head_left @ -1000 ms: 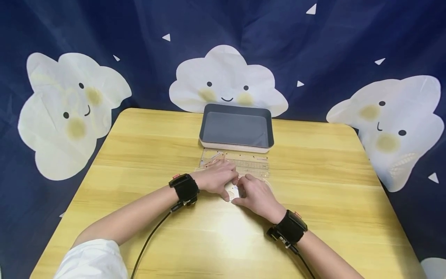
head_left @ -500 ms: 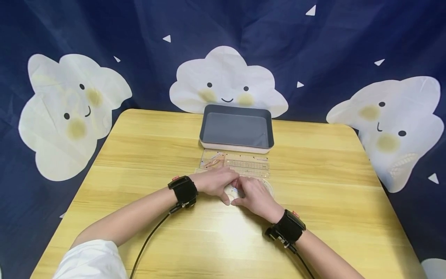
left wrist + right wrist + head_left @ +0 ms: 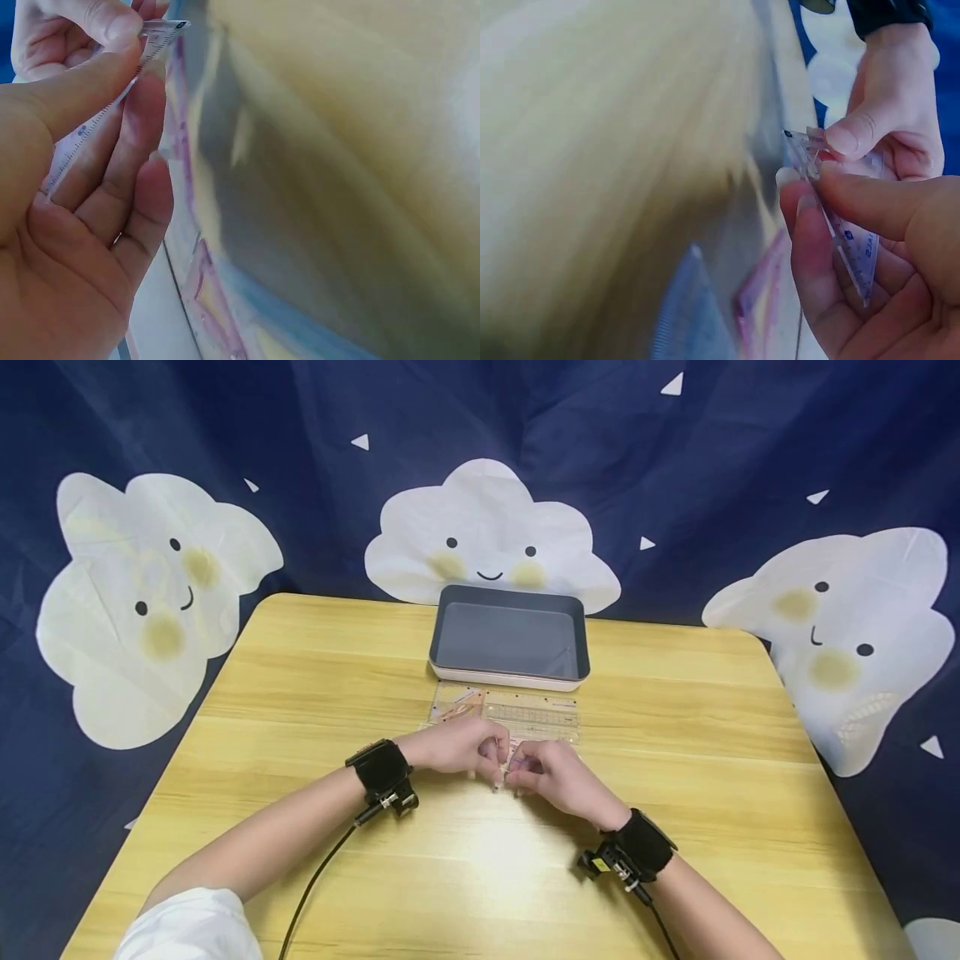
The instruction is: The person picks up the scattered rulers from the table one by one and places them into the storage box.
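Both hands, left (image 3: 450,749) and right (image 3: 551,777), pinch a clear ruler (image 3: 112,105); grey tray (image 3: 508,672) holds nothing.

Head overview; wrist close-ups sharing hands (image 3: 510,760)

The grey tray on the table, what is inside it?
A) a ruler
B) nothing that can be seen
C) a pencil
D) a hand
B: the head view shows the grey tray with a bare dark floor, while the clear rulers lie on the table in front of it.
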Available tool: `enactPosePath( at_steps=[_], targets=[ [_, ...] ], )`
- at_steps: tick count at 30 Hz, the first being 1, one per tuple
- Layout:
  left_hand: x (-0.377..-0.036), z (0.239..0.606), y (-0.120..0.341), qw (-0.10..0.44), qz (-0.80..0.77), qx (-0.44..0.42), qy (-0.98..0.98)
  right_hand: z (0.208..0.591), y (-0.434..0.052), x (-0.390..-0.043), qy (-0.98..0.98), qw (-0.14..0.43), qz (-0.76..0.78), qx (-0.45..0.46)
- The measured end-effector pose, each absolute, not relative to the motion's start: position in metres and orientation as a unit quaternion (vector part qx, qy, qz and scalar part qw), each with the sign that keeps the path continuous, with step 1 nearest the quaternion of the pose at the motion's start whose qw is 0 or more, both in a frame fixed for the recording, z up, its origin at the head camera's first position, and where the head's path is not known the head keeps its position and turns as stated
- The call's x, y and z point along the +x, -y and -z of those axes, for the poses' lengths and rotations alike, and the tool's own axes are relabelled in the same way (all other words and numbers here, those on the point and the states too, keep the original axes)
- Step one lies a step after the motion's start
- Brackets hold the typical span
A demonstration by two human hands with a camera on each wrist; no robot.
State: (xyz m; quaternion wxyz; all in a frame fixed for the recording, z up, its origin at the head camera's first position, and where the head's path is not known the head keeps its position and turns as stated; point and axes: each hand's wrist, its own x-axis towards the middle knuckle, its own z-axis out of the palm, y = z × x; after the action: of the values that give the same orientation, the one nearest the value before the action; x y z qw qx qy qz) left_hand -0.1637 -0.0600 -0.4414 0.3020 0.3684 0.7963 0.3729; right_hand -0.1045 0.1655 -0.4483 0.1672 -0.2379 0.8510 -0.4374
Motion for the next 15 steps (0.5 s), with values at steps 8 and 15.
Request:
enactPosePath(
  at_steps=[8,15],
  targets=[
    [-0.174,0.438,0.065,0.225,-0.423,0.338,-0.81,0.439,-0.172,-0.114,-0.818,0.178,0.503,-0.216],
    [-0.174,0.437,0.067,0.221,-0.511,0.272,-0.785,0.435,-0.172,-0.117,-0.81,0.172,0.529,-0.186]
  ],
)
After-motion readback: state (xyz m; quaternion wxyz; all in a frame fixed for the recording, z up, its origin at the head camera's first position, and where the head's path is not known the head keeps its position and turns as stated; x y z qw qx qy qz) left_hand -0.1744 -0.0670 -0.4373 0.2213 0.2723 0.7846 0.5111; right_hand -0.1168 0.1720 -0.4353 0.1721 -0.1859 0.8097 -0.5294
